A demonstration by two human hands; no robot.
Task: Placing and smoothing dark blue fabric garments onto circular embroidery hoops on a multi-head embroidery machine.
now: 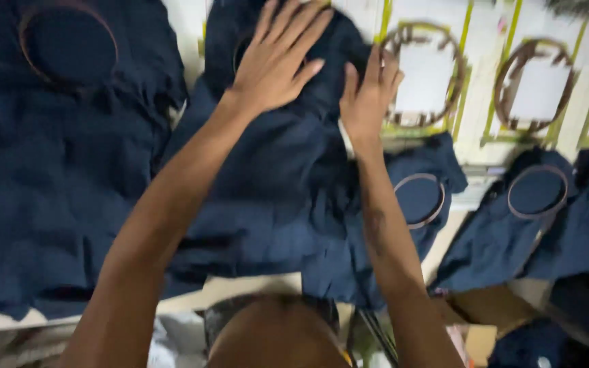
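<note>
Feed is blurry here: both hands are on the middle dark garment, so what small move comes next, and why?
Probably press down and smooth outward. The left hand lies flat on the navy garment over a partly hidden hoop, the right hand holds its edge, and the cloth below looks wrinkled.

Two bare hands, left (277, 58) and right (368, 95), are over the table, where about six navy garments (56, 177) lie, five with round hoops (68, 42), beside three empty hoop frames (424, 75) on the pale board
</note>
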